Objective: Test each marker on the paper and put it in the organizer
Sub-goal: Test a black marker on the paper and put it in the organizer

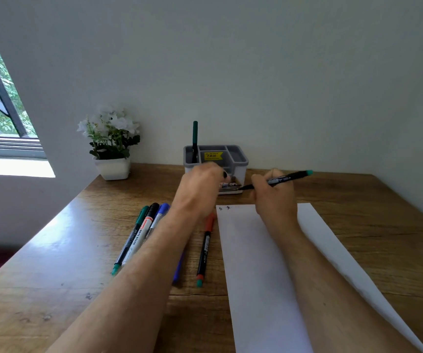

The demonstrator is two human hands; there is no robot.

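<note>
My right hand grips a black marker with a teal end, uncapped, its tip pointing left toward the organizer. My left hand is curled in front of the organizer and pinches a small black cap. The grey and white organizer stands at the back of the table, with one green-capped marker upright in its left compartment. White paper lies under my right forearm, with two small marks near its top left corner. A red-capped marker lies left of the paper.
Several more markers lie in a group on the wooden table, partly under my left forearm. A white pot of white flowers stands at the back left by the wall. A window is at the far left.
</note>
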